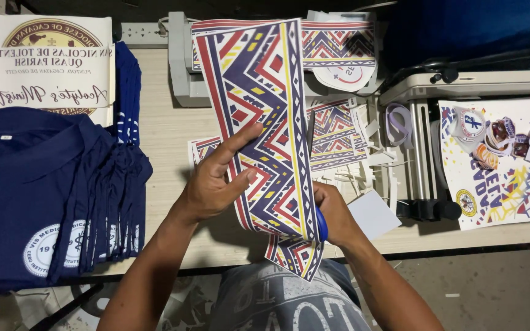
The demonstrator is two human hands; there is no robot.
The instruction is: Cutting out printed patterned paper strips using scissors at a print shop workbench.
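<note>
Lap: grey printed fabric of the person's clothing (277,303), lowest in view, directly under both forearms.
Table: pale wood-grain table (167,132), carrying all materials.
Shirts: stack of folded navy blue polo shirts with round white chest emblems (44,196), at the left table edge.
Printed sheet: white sheet with multicoloured badge graphics (504,184), far right, with small round cut-outs lying on it.
Strip: long paper strip printed with red, navy, yellow and white zigzag and diamond bands (265,122), held upright above the table centre, its lower end hanging past the table edge.
Similar prints: more sheets of the same pattern (335,132) lying flat behind the strip.
Left hand: left hand (219,181) pinching the strip's left edge, thumb on the face, fingers extended.
Right hand: right hand (335,214) closed around a blue handle (321,224) at the strip's lower right edge; the tool type cannot be told.
Technique: judged best to keep the strip taut and follow the yellow border line.
</note>
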